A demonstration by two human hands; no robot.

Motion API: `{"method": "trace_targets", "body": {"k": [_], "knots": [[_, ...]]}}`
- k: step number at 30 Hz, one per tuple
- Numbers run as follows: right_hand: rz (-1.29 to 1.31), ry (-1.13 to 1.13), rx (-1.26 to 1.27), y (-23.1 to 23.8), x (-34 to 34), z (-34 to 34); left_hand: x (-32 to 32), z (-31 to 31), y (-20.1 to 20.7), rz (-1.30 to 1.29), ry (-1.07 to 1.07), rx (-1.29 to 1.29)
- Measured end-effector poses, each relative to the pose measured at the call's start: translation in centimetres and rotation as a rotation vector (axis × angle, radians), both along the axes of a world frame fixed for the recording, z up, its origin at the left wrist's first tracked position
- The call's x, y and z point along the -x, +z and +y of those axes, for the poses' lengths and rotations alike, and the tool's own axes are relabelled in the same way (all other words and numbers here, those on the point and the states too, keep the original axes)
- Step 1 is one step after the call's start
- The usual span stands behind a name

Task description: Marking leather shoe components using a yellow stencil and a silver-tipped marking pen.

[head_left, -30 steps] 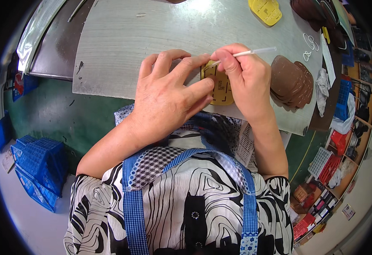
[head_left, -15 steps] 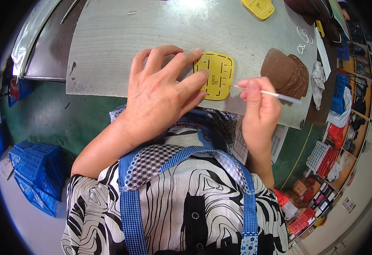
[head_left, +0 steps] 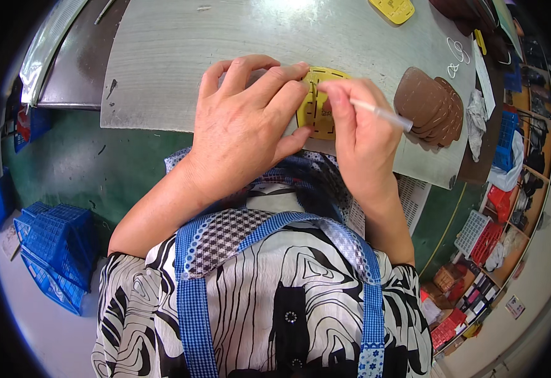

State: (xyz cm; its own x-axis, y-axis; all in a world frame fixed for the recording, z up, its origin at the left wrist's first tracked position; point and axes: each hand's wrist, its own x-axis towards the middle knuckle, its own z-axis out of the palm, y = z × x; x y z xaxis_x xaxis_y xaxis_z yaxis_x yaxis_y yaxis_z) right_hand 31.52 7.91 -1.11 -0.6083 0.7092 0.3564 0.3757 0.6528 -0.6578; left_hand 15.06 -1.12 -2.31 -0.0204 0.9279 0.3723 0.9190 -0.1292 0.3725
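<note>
My left hand [head_left: 247, 126] lies flat, fingers spread, on the grey metal tabletop [head_left: 162, 69], pressing down the left part of a yellow plastic template with slots cut in it [head_left: 318, 116]; fingertips rest on its upper edge. The hand grips nothing, only pins the piece. The template sits near the front edge of the tabletop, right in front of me, partly hidden between both hands.

My right hand [head_left: 360, 135] pinches a thin white pen-like stick [head_left: 382, 114] between thumb and forefinger. Its tip points down-left onto the template; the shaft runs out to the right over the knuckles. Exact contact point hidden by the fingers.

Just to the right of the right hand: a stack of brown rounded leather pieces [head_left: 430, 104], fanned, on the tabletop. A second yellow slotted template [head_left: 392, 9] lies at the far edge, well apart. Crumpled grey cloth [head_left: 477, 113] beside the brown stack. Blue plastic baskets [head_left: 55, 252] on the floor at my left. Blue checked apron straps [head_left: 193, 302] over a black-and-white patterned shirt.
</note>
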Motion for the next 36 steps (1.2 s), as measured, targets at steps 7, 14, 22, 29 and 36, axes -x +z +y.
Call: {"method": "trace_targets", "body": {"k": [7,14,22,29,36], "knots": [[-0.078,0.021,0.206,1.3,-2.1,-3.0,0.2,-0.1,-0.1,0.015,-0.006,-0.003],[0.077,-0.084,0.187,0.5,-0.8,-0.1,0.0,-0.2,0.2,0.016,-0.001,0.025],[-0.099,-0.028,0.039,0.8,-1.7,-2.6,0.1,-0.1,-0.1,0.018,-0.005,0.024],[0.001,-0.042,0.25,1.2,-3.0,-2.6,0.2,-0.1,0.1,0.028,0.0,0.047],[0.05,-0.147,0.082,-0.2,-1.6,0.7,-0.1,-0.1,0.2,0.077,-0.028,0.046]]}}
